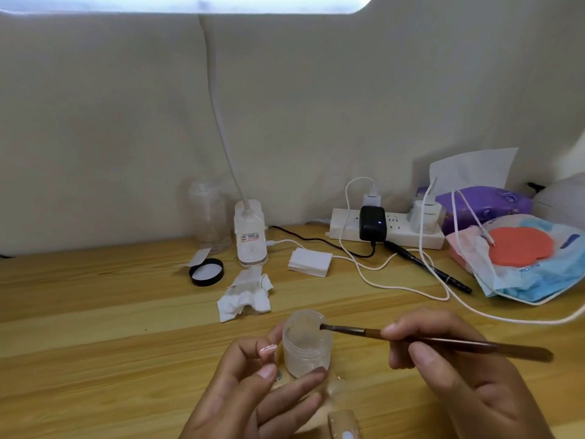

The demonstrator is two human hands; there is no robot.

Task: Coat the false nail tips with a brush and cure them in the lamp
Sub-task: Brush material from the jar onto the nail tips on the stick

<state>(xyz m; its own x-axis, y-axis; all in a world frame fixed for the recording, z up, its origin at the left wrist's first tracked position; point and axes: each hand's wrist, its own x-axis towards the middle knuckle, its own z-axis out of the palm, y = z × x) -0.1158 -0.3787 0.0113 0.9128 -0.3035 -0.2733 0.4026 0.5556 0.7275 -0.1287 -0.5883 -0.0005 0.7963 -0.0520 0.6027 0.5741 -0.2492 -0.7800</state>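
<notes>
A small clear jar (306,342) of gel stands open on the wooden table near the front. My right hand (456,369) grips a brown-handled brush (443,341), whose dark tip touches the jar's right rim. My left hand (253,388) is beside the jar on its left, fingers curled by its base, and pinches a pink false nail tip (267,349) between thumb and forefinger. A small tan holder (343,424) with a pale nail tip on it shows at the bottom edge.
A black jar lid (206,272), crumpled tissue (245,296) and white pad stack (310,262) lie behind the jar. A white clip lamp (251,239), power strip (386,229) with cables, black pen (427,267), purple tissue pack (484,207) and blue packet (531,258) stand further back and right.
</notes>
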